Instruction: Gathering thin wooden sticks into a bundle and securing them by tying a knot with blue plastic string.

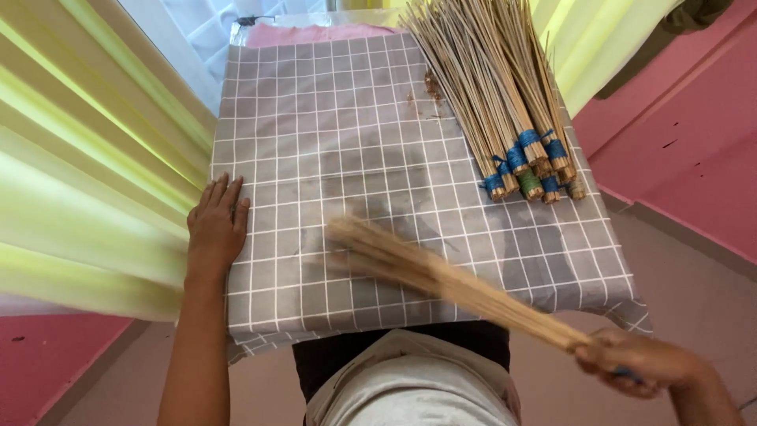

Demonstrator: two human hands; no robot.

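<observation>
Right hand [631,364] gripping blurred tan stick broom [441,276] across grey checked tablecloth [339,142]; left hand [217,225] flat, fingers spread, on cloth's left edge.

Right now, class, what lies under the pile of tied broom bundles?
The broom bundles rest on a grey checked cloth spread over the table, with small scraps beside them. The tabletop itself is covered by the cloth and cannot be seen.

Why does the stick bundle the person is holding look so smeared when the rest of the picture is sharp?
In the head view, the bundle in the right hand is motion-blurred, casting a soft shadow on the grey checked cloth; the tied bundles and the left hand look sharp; the curtain glares bright.
</observation>
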